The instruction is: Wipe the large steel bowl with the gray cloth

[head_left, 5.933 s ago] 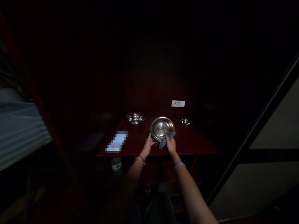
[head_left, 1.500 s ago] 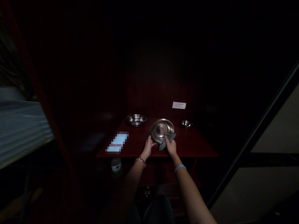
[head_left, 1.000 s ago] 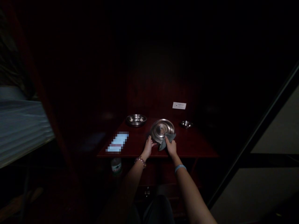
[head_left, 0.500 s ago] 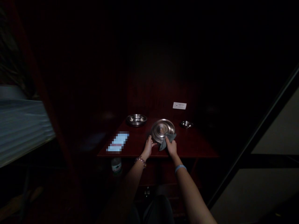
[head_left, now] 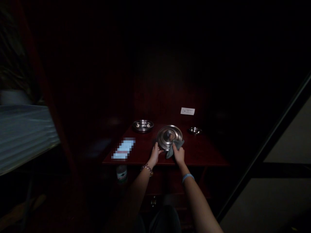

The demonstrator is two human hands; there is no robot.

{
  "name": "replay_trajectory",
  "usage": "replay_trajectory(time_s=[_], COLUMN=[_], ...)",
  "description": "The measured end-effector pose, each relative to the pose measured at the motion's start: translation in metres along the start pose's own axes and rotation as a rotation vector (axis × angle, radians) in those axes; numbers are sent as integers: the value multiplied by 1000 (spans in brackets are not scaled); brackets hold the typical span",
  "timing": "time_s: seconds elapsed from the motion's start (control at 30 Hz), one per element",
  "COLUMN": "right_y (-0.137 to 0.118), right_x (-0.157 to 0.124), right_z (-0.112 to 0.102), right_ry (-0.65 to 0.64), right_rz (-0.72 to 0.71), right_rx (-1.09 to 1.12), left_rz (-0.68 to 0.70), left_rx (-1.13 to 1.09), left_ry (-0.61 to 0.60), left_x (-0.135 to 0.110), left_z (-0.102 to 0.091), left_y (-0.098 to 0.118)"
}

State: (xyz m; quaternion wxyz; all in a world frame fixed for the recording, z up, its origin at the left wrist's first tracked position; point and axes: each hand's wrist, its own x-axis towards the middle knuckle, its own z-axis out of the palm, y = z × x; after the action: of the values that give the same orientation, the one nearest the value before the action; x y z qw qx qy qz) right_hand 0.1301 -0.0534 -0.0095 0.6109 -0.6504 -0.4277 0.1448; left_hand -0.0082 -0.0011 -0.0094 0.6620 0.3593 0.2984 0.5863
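Note:
A round shiny metal plate (head_left: 166, 134) is held tilted above the dark red desk (head_left: 204, 155), its inner face toward me. My left hand (head_left: 155, 154) grips its lower left rim, thumb on the near side, a beaded bracelet on the wrist. Pinched in my right hand (head_left: 178, 154), a grey cloth (head_left: 178, 144) lies against the plate's lower right rim. The fingers behind the plate and cloth are partly hidden. Toward the back left rests a stack of metal dishes (head_left: 143, 125); a small metal bowl (head_left: 195, 130) sits at the back right.
A blurred-out bright rectangle (head_left: 123, 149) lies on the desk's left side. Below the front edge stands a bottle (head_left: 121, 174). A white socket panel (head_left: 188, 111) is on the back wall. Pale ridged material (head_left: 24, 136) shows at far left.
The view has shifted slightly, so everything sits a little lower and further right. Both hands keep their hold on the plate and cloth; the reflection in the plate differs.

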Motion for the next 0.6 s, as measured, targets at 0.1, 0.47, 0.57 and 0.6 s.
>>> replay_trajectory(time_s=[0.1, 0.47, 0.57, 0.6], right_y=[-1, -6, -7, -7], right_x=[-1, -4, -4, -4], right_z=[-1, -3, -3, -3], right_ry=[-14, -9, 1, -2], right_rz=[-4, -10, -8, -6], right_rx=[-7, 16, 11, 13], left_rz=[-1, 43, 44, 44], left_rx=[13, 44, 49, 49], left_ry=[6, -20, -41, -43], left_x=[-1, -2, -2, -2], left_z=[1, 0, -1, -1], left_y=[1, 0, 0, 0])
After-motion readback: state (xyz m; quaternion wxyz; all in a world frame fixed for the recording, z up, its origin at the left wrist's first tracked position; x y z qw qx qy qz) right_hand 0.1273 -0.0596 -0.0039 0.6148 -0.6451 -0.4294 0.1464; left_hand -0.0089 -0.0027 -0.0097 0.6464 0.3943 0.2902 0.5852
